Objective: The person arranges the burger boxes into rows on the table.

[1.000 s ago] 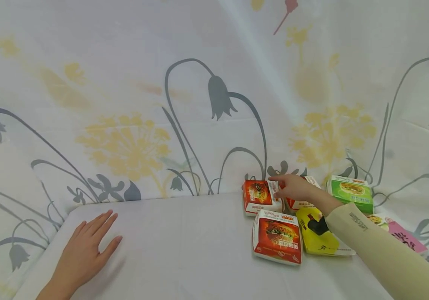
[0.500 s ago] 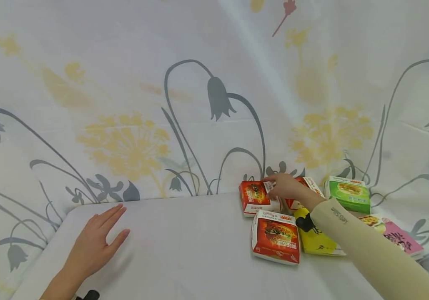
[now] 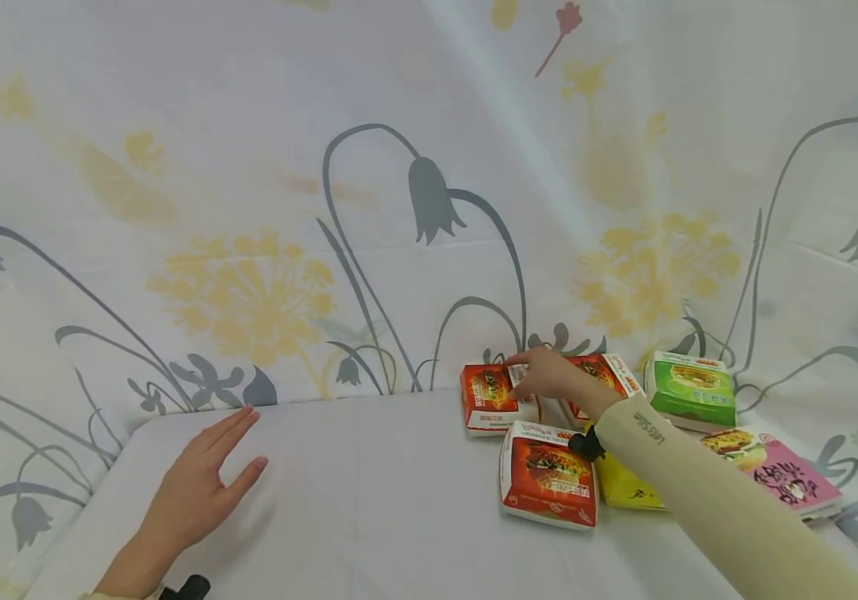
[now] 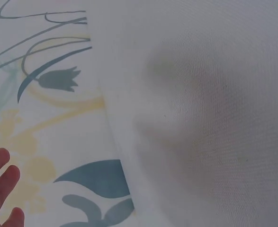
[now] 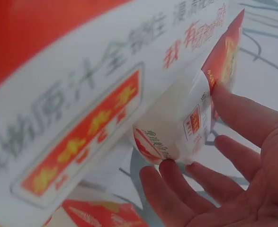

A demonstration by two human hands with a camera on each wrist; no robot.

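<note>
Red-and-white is the squarish box (image 3: 494, 402) (flat-topped) the right hand (image 3: 549, 375) grips.

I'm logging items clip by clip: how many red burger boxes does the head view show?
3: the back-left box, held by the right hand; the back-right box, partly covered; and the front box. The sleeve might hide more.
</note>
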